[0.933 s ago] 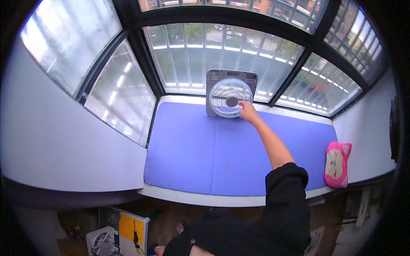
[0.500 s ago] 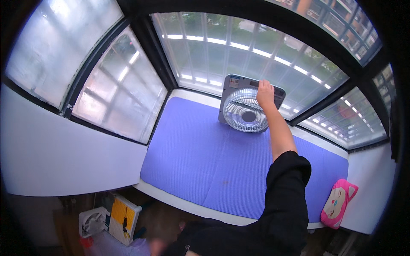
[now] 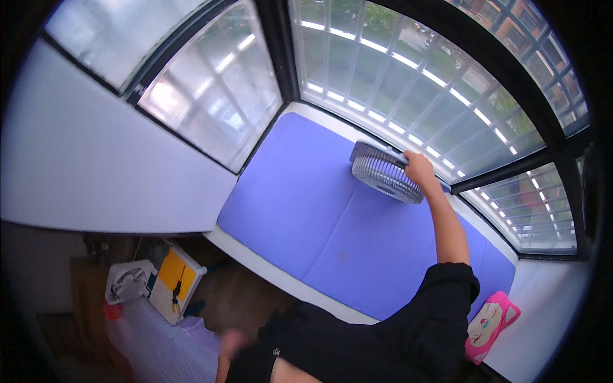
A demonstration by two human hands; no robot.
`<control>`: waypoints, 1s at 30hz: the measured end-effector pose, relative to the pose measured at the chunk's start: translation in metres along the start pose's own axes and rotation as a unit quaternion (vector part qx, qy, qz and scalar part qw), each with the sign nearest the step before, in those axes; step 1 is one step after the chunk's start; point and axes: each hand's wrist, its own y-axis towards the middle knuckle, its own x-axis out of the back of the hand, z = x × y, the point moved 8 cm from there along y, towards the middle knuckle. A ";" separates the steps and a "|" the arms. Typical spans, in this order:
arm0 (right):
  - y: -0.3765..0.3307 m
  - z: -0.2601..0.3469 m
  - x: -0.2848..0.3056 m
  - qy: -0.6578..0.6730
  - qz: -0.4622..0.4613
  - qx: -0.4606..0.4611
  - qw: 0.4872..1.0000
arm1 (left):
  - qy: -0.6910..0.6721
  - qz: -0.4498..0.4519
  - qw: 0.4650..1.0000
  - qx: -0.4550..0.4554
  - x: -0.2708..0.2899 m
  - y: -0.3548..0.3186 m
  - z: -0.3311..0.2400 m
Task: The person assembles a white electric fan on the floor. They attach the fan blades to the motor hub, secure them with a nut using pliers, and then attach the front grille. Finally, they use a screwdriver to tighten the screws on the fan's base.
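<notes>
We see the fan (image 3: 385,172) on the mat (image 3: 332,217), back by the window (image 3: 408,76); our right hand (image 3: 419,168) on its top; cushion (image 3: 490,324) far right.

Place: home, bay-window nook.
Windows (image 3: 408,83): barred panes wrapping far side.
Seat: purple mat (image 3: 332,210) on sill.
Right, near: pink cartoon cushion (image 3: 488,325).
Left, near: boxes on floor (image 3: 156,284).

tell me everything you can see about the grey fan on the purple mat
The fan is a small box type, with a light grey frame that looks like plastic and a round grille of fine ribs on its front. It sits on the purple mat at the far edge, close to the window, and appears tipped forward, grille facing down and toward the viewer. The right hand grips its top right corner. Its blades are too unclear to judge any spin.
</notes>
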 end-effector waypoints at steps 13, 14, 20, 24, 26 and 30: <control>-0.334 0.374 0.100 0.139 -0.066 0.487 0.859 | 0.110 -0.220 0.812 -0.529 0.005 -0.253 -0.251; -0.358 0.400 0.095 0.148 -0.047 0.517 0.841 | 0.094 -0.222 0.793 -0.560 0.016 -0.271 -0.242; -0.536 0.560 0.030 0.169 0.148 0.657 0.720 | 0.056 -0.259 0.715 -0.647 0.130 -0.340 -0.096; -0.639 0.655 -0.013 0.121 0.211 0.724 0.646 | -0.080 -0.294 0.713 -0.632 0.214 -0.362 0.017; -0.674 0.698 -0.020 0.098 0.212 0.749 0.620 | -0.093 -0.334 0.697 -0.628 0.247 -0.369 0.060; -0.703 0.754 -0.046 0.112 0.232 0.794 0.551 | -0.076 -0.350 0.689 -0.630 0.294 -0.375 0.101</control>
